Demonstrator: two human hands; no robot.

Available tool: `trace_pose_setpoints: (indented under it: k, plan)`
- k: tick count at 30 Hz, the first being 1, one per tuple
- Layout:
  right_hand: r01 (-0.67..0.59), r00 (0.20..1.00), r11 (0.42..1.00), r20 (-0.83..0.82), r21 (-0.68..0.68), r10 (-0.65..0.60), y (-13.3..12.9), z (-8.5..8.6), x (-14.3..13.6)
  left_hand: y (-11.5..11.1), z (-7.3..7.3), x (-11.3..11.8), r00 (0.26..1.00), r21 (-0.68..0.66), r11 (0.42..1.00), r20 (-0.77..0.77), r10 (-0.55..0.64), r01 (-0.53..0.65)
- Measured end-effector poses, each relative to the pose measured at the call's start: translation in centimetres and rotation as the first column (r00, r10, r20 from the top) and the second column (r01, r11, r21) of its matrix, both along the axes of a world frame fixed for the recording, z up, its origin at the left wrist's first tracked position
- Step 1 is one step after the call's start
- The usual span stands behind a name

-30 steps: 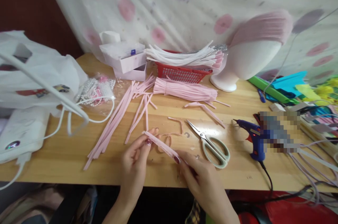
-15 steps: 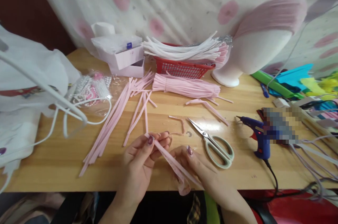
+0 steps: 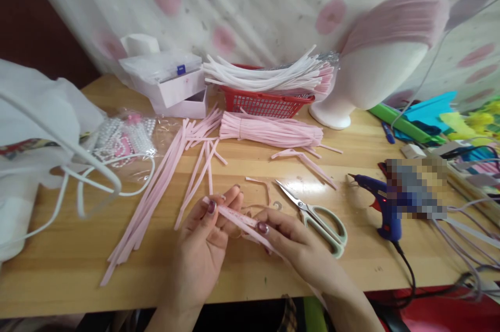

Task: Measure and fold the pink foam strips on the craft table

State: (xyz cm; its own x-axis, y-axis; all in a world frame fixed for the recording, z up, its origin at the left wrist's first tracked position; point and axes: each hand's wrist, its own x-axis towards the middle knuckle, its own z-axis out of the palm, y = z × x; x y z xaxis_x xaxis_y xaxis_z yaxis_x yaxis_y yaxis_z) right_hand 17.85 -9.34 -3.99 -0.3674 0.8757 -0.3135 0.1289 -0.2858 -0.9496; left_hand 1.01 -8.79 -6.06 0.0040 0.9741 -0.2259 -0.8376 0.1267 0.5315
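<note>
Over the table's front part, a pale pink strip (image 3: 239, 217) stretches between my two hands, with a patterned pink ribbon lying along it. My left hand (image 3: 207, 233) pinches one end between thumb and index finger, its other fingers loosely spread. Further along, my right hand (image 3: 287, 235) grips the strip and ribbon with thumb and fingers. A thin curled piece (image 3: 260, 183) lies behind them, beside scissors (image 3: 320, 220) with pale green handles. To the left, loose pink strips (image 3: 152, 201) fan out on the wood.
A bundle of pink strips (image 3: 269, 131) lies before a red basket (image 3: 265, 104) of white stems. A blue glue gun (image 3: 380, 201) rests right, a white foam head (image 3: 375, 76) behind. At left are bagged beads (image 3: 125, 139), white boxes (image 3: 182, 92) and a white cable (image 3: 97, 168).
My right hand has moved up and left along the strip and now grips it with the ribbon, which hung in a loop below before. The view has shifted slightly.
</note>
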Motion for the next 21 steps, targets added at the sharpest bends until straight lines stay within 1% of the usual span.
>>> trace_pose_setpoints:
  k: [2, 4, 6, 7, 9, 11, 13, 16, 18, 20, 21]
  plan:
    - [-0.036, 0.992, 0.986, 0.123, 0.161, 0.016, 0.2, 0.3, 0.2, 0.0, -0.1, 0.1, 1.0, -0.01, 1.0, -0.023, 0.015, -0.015]
    - [-0.048, 0.968, 0.955, 0.249, 0.294, -0.028, 0.3, 0.4, 0.3, -0.1, -0.2, 0.3, 0.998, -0.029, 0.999, -0.054, 0.038, -0.039]
    - [-0.046, 0.946, 0.92, 0.313, 0.388, -0.085, 0.1, 0.3, 0.1, -0.1, -0.3, 0.4, 0.994, -0.051, 0.996, -0.085, 0.07, -0.075]
    - [-0.056, 0.942, 0.908, 0.322, 0.415, -0.089, -0.1, 0.2, 0.0, -0.2, -0.4, 0.4, 0.991, -0.061, 0.994, -0.099, 0.087, -0.093]
    - [-0.107, 0.942, 0.891, 0.333, 0.441, -0.052, -0.4, 0.0, -0.3, -0.2, -0.5, 0.4, 0.986, -0.081, 0.989, -0.123, 0.116, -0.126]
    - [-0.152, 0.943, 0.886, 0.333, 0.438, -0.002, -0.7, -0.1, -0.6, -0.2, -0.6, 0.4, 0.979, -0.104, 0.982, -0.147, 0.139, -0.155]
    - [-0.151, 0.95, 0.894, 0.313, 0.423, 0.013, -0.8, -0.4, -0.9, -0.2, -0.7, 0.4, 0.974, -0.136, 0.974, -0.167, 0.156, -0.179]
    - [-0.105, 0.953, 0.902, 0.302, 0.418, -0.03, -0.9, -0.9, -1.5, -0.3, -0.5, 0.3, 0.968, -0.192, 0.96, -0.187, 0.166, -0.202]
    - [-0.101, 0.936, 0.9, 0.348, 0.424, -0.058, -1.1, -1.1, -1.5, -0.4, -0.3, 0.3, 0.966, -0.242, 0.947, -0.202, 0.164, -0.211]
    - [-0.102, 0.91, 0.878, 0.401, 0.468, -0.108, -1.8, -0.8, -0.8, -0.5, -0.2, 0.2, 0.961, -0.295, 0.928, -0.222, 0.163, -0.225]
    - [-0.098, 0.894, 0.853, 0.423, 0.512, -0.151, -2.4, -0.6, 0.0, -0.6, -0.4, 0.1, 0.959, -0.318, 0.919, -0.232, 0.164, -0.234]
